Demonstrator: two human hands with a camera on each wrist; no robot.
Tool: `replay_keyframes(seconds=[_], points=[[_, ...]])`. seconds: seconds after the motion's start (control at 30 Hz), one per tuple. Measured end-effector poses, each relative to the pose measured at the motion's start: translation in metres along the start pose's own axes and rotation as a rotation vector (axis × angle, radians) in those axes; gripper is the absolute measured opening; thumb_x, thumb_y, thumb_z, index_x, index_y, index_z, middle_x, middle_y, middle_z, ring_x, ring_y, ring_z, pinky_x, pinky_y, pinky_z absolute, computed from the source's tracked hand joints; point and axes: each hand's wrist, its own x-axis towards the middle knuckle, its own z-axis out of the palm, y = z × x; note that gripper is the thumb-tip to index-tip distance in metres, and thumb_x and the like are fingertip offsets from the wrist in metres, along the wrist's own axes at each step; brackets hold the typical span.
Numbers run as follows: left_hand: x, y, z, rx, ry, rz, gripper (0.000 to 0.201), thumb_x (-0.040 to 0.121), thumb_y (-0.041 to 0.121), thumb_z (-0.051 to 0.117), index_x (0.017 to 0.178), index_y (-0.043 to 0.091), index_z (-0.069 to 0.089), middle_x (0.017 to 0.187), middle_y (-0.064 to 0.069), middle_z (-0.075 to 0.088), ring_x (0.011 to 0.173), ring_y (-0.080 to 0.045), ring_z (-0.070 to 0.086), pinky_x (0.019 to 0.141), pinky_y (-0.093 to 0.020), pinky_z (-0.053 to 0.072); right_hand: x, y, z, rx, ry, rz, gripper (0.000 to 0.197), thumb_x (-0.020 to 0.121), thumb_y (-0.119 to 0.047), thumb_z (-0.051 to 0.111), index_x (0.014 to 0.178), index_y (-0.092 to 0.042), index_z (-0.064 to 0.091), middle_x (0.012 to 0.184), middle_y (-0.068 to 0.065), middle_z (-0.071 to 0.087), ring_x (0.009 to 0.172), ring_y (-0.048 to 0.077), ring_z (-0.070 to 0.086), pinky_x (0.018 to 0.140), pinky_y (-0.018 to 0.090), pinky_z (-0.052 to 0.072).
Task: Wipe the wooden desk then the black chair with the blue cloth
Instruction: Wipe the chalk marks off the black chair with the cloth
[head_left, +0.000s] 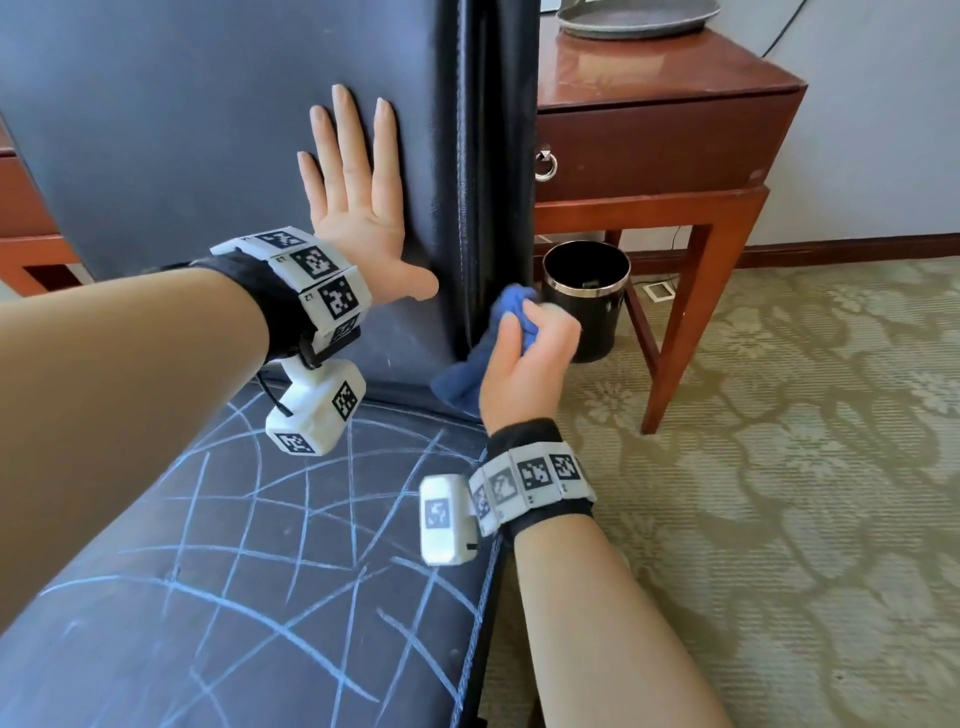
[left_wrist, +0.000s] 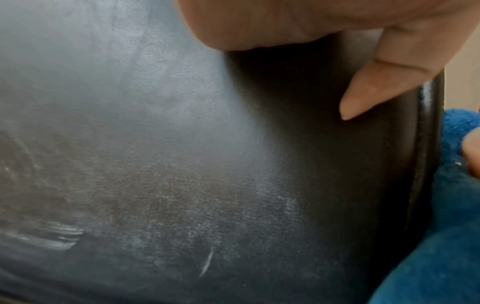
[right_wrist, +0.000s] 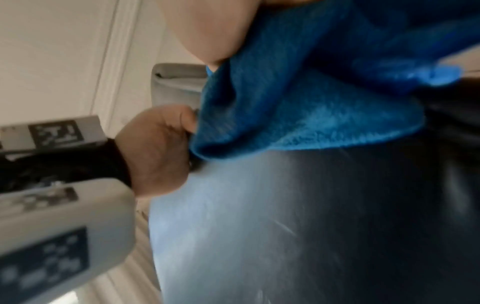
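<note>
Against the upright back of the black chair, the person's left hand lies flat, fingers straight and spread, palm pressing the leather; that grip is wide and holds nothing. Just to its right, at the stitched side edge of the backrest down near the seat, the right hand has its grip closed around the bunched blue cloth, thumb and fingers curled into the folds while a loose flap hangs toward the seat. From the right wrist view the blue cloth touches the dark leather, though the picture is blurred. Pale chalk-like lines cross the seat in a web of curves, and fainter smears show on the lower backrest. Behind the chair stands the wooden desk, its surface glossy, a drawer with a ring pull facing out and a grey tray on top. A black bin sits under it on the patterned carpet.
</note>
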Motion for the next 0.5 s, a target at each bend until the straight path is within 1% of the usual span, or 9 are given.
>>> replay_keyframes(seconds=[0.07, 0.1, 0.17, 0.2, 0.23, 0.27, 0.3, 0.4, 0.5], points=[[0.0, -0.001, 0.0, -0.004, 0.005, 0.007, 0.13, 0.061, 0.024, 0.08, 0.146, 0.003, -0.017, 0.149, -0.028, -0.024, 0.136, -0.046, -0.024, 0.109, -0.054, -0.014, -0.001, -0.006, 0.01, -0.007, -0.006, -0.099, 0.017, 0.09, -0.009, 0.048, 0.097, 0.007, 0.051, 0.1, 0.0, 0.037, 0.095, 0.01, 0.039, 0.087, 0.011, 0.035], [0.0, -0.001, 0.0, -0.008, 0.004, 0.007, 0.13, 0.061, 0.024, 0.08, 0.146, 0.003, -0.016, 0.149, -0.028, -0.024, 0.136, -0.046, -0.024, 0.109, -0.054, -0.014, -0.006, 0.0, 0.012, -0.014, -0.031, -0.068, 0.016, 0.091, -0.009, 0.049, 0.098, 0.006, 0.05, 0.102, 0.002, 0.037, 0.096, 0.012, 0.04, 0.088, 0.015, 0.036], [0.0, -0.002, 0.0, -0.01, 0.005, 0.014, 0.131, 0.061, 0.024, 0.081, 0.146, 0.002, -0.016, 0.149, -0.029, -0.024, 0.136, -0.046, -0.024, 0.109, -0.055, -0.014, -0.019, 0.018, 0.009, -0.051, -0.133, 0.169, 0.013, 0.093, -0.007, 0.048, 0.102, 0.002, 0.049, 0.102, 0.001, 0.034, 0.095, 0.015, 0.042, 0.09, 0.024, 0.038], [0.001, -0.003, 0.001, -0.012, 0.01, 0.019, 0.131, 0.061, 0.024, 0.081, 0.146, 0.002, -0.016, 0.149, -0.029, -0.023, 0.136, -0.047, -0.023, 0.109, -0.056, -0.014, -0.026, 0.034, 0.004, -0.095, -0.22, 0.313, 0.01, 0.094, -0.008, 0.047, 0.102, -0.002, 0.048, 0.102, 0.0, 0.034, 0.093, 0.014, 0.042, 0.091, 0.028, 0.039], [0.001, -0.003, 0.002, -0.016, 0.017, 0.024, 0.13, 0.061, 0.024, 0.081, 0.146, 0.001, -0.015, 0.149, -0.03, -0.023, 0.136, -0.047, -0.023, 0.108, -0.056, -0.014, -0.032, 0.047, -0.002, -0.17, -0.31, 0.403, 0.006, 0.095, -0.008, 0.047, 0.1, -0.006, 0.048, 0.102, -0.001, 0.034, 0.091, 0.013, 0.041, 0.092, 0.032, 0.04], [0.001, -0.004, 0.003, -0.022, 0.023, 0.028, 0.13, 0.061, 0.024, 0.082, 0.146, 0.001, -0.015, 0.148, -0.031, -0.023, 0.136, -0.048, -0.023, 0.108, -0.056, -0.014, -0.036, 0.057, -0.008, -0.252, -0.38, 0.433, 0.003, 0.095, -0.008, 0.046, 0.096, -0.01, 0.047, 0.102, -0.002, 0.034, 0.089, 0.013, 0.042, 0.09, 0.033, 0.04], [0.001, -0.004, 0.003, -0.028, 0.025, 0.031, 0.13, 0.061, 0.024, 0.082, 0.146, 0.0, -0.014, 0.148, -0.031, -0.023, 0.135, -0.048, -0.023, 0.108, -0.056, -0.014, -0.038, 0.066, -0.015, -0.301, -0.414, 0.439, 0.004, 0.095, -0.008, 0.045, 0.094, -0.011, 0.046, 0.103, -0.003, 0.035, 0.087, 0.013, 0.042, 0.087, 0.031, 0.04], [0.003, -0.005, 0.004, -0.025, 0.035, 0.038, 0.131, 0.061, 0.024, 0.083, 0.145, -0.001, -0.015, 0.148, -0.032, -0.023, 0.135, -0.049, -0.023, 0.108, -0.057, -0.014, -0.03, 0.071, -0.026, -0.294, -0.298, 0.456, 0.009, 0.096, -0.01, 0.044, 0.101, -0.005, 0.05, 0.107, 0.001, 0.038, 0.086, 0.011, 0.042, 0.075, 0.015, 0.031], [0.001, -0.003, 0.003, -0.018, 0.04, 0.034, 0.132, 0.061, 0.025, 0.084, 0.145, -0.001, -0.014, 0.148, -0.032, -0.022, 0.135, -0.049, -0.023, 0.108, -0.058, -0.013, -0.007, 0.058, -0.026, -0.142, -0.178, 0.425, 0.013, 0.096, -0.009, 0.044, 0.107, -0.001, 0.048, 0.107, 0.003, 0.037, 0.092, 0.011, 0.042, 0.081, 0.014, 0.032]])
